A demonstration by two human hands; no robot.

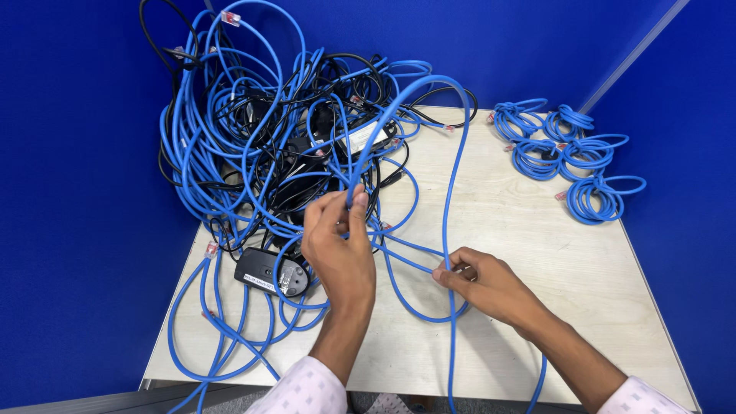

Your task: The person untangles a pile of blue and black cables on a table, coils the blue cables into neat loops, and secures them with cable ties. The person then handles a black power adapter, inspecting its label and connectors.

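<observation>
Blue walls enclose a pale wooden table (537,253) where both hands (341,245) pinch one blue cable (452,169).

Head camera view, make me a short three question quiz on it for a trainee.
1. True or false: the left hand pinches a blue cable that arches over to the right hand.
2. Where do the neatly coiled blue cables lie? A) far right corner of the table B) under the left hand C) on the floor
3. What black thing lies just left of the left hand?

Key
1. True; both hands hold the same blue loop.
2. A; the coils sit apart from the tangled pile.
3. A black power adapter with plug pins, among the loose blue cables.
</observation>
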